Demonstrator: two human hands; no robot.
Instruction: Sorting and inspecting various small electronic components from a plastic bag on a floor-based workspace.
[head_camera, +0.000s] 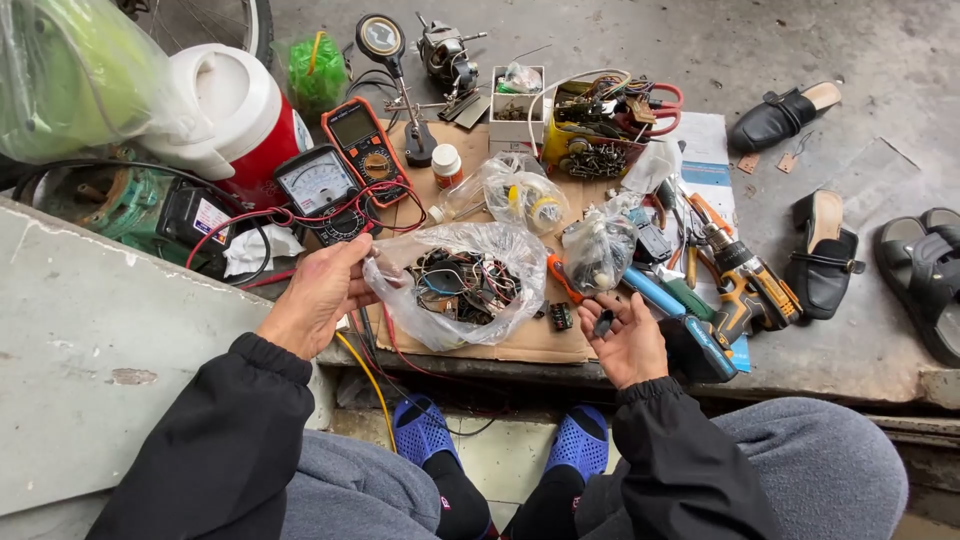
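Note:
My left hand (318, 293) grips the left edge of a clear plastic bag (462, 283) full of small wired electronic parts, lying on a sheet of cardboard (530, 340). My right hand (625, 340) is palm up at the cardboard's front right, fingers curled around a small black component (603, 323). Another small black part (561, 316) lies on the cardboard just left of that hand. Both arms wear black sleeves.
Behind the bag sit an analog meter (318, 185), an orange multimeter (362, 145), more clear bags (525, 195) and a yellow box of parts (595, 130). A cordless drill (750, 290), pliers and screwdrivers lie right. Shoes (825, 250) stand on the concrete floor.

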